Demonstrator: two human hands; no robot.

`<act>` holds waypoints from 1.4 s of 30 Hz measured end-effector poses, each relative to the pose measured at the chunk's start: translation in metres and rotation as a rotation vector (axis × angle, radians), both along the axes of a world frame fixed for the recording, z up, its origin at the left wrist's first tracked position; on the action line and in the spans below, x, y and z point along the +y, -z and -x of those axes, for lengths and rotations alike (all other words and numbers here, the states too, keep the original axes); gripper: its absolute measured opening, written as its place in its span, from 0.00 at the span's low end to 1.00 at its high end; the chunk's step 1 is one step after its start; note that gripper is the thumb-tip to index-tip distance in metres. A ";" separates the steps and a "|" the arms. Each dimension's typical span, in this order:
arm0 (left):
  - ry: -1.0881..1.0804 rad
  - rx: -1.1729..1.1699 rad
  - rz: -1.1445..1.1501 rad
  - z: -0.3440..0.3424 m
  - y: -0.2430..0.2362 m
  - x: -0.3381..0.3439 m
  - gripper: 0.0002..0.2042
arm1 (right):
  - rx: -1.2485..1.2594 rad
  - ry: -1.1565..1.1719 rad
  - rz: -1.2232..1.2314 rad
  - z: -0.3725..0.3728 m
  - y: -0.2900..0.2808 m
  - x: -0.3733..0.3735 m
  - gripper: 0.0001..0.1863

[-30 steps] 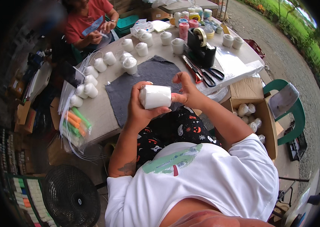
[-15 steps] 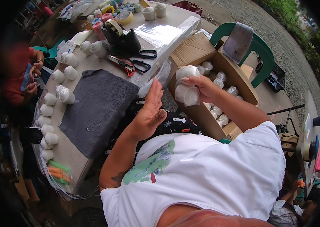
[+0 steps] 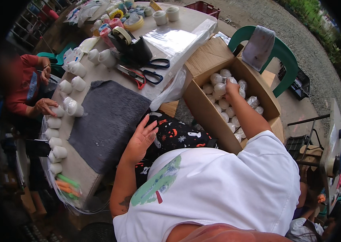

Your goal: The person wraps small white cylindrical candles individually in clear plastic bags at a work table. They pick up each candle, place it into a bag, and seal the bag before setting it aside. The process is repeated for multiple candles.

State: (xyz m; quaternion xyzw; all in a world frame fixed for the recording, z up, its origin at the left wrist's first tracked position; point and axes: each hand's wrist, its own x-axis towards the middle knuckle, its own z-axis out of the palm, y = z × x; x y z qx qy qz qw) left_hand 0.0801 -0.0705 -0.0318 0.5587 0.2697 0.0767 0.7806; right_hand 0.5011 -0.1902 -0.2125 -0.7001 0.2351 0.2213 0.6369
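Observation:
My right hand (image 3: 231, 88) is down inside an open cardboard box (image 3: 255, 132), its fingers closed on a plastic-wrapped white pot (image 3: 220, 89); they are partly hidden among the pots. Several more wrapped white pots (image 3: 230, 112) fill the box around it. My left hand (image 3: 141, 139) is held open and empty above my dark patterned trousers (image 3: 174, 131), close to the table edge. Beside it on the table lies a dark grey cloth (image 3: 106, 121). One plastic-wrapped pot (image 3: 73, 107) stands at the cloth's left edge.
Bare white pots (image 3: 59, 152) line the table's left edge, where a co-worker's hand (image 3: 46, 106) touches one. A cutter (image 3: 133, 76), scissors (image 3: 154, 76) and a tape dispenser (image 3: 134, 48) lie beyond the cloth. A green chair (image 3: 289, 68) stands behind the box.
My right hand has gone from above the box down into it with the wrapped pots it held. My left hand has lowered toward my lap. The co-worker's hand has reached to the pots.

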 end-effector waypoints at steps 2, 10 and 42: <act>0.016 -0.016 -0.006 0.004 0.002 0.001 0.37 | -0.194 -0.027 0.328 -0.021 0.006 -0.002 0.40; 0.021 -0.065 -0.119 0.008 -0.002 -0.006 0.35 | -0.007 -0.429 0.473 -0.004 -0.045 0.022 0.34; -0.784 0.626 -0.129 0.256 0.201 -0.149 0.45 | -1.383 -1.727 -0.043 0.389 -0.240 0.312 0.60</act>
